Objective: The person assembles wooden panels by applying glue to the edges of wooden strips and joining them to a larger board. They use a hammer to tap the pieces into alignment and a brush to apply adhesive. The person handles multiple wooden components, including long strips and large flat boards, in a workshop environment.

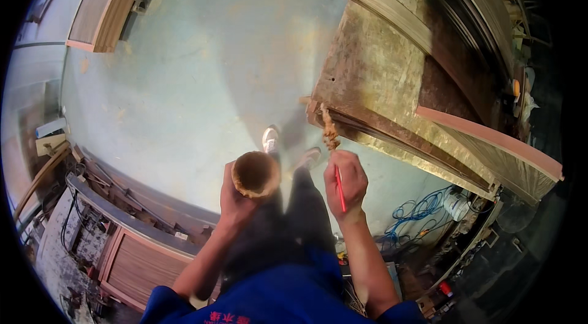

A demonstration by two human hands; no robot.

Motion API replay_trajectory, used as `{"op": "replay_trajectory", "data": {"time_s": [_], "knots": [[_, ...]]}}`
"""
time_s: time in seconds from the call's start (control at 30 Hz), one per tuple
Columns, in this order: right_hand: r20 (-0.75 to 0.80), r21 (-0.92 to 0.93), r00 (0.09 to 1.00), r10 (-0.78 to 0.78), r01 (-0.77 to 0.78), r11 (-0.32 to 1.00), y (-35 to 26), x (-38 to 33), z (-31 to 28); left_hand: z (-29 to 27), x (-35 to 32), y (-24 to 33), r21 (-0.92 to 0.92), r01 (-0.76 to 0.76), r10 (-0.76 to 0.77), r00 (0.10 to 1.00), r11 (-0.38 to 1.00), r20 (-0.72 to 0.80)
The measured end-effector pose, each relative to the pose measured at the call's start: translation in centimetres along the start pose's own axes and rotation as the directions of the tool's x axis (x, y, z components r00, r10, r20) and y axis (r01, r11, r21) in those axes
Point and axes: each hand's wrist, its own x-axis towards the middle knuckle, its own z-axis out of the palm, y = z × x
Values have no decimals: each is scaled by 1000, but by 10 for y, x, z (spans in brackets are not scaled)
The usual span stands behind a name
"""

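A round brown cup (255, 175) with a crusted, uneven rim sits in front of the person's body, its open mouth facing up toward the camera. The left hand (235, 198) holds it from the left side, clamped around its wall; some of the fingers are hidden behind it. Just to the right, level with the cup, a brush (331, 135) with a red handle is gripped in the right hand (346, 183), whose fingers are closed together on it. Its brown, clotted head points away from the person.

The head overlaps the near corner of a worn bench (373, 54) in this view; whether it touches there cannot be told. Long brown boards (404, 143) lie along that bench edge, their ends crowding the space right beside the brush head. Further over, a stack of wooden strips (392, 15) juts past the bench's far edge, and a broad board with a pinkish edge (490, 133) slants across the right side.

Below the bench, a blue cable (416, 207) lies in loops on the floor (159, 97) near a white bucket (456, 206). Two shoes (270, 138) show beyond the cup. At lower left, a framed wooden panel (147, 263) stands near a cluttered grey ledge (113, 210); a long wooden piece (113, 2) lies at upper left, well apart.
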Motion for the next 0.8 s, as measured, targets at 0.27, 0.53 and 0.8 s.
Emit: {"op": "replay_trajectory", "data": {"time_s": [0.27, 0.53, 0.8], "knots": [[73, 35, 997, -24, 21, 999, 4, -7, 3, 1, -6, -3, 26, -8, 8, 1000, 1000, -24], [41, 54, 999, 24, -26, 998, 12, -14, -3, 8, -3, -4, 60, -17, 19, 1000, 998, -21], [9, 136, 998, 67, -67, 988, 8, -14, 4, 13, 1, 0, 69, -30, 30, 1000, 997, 0]]}}
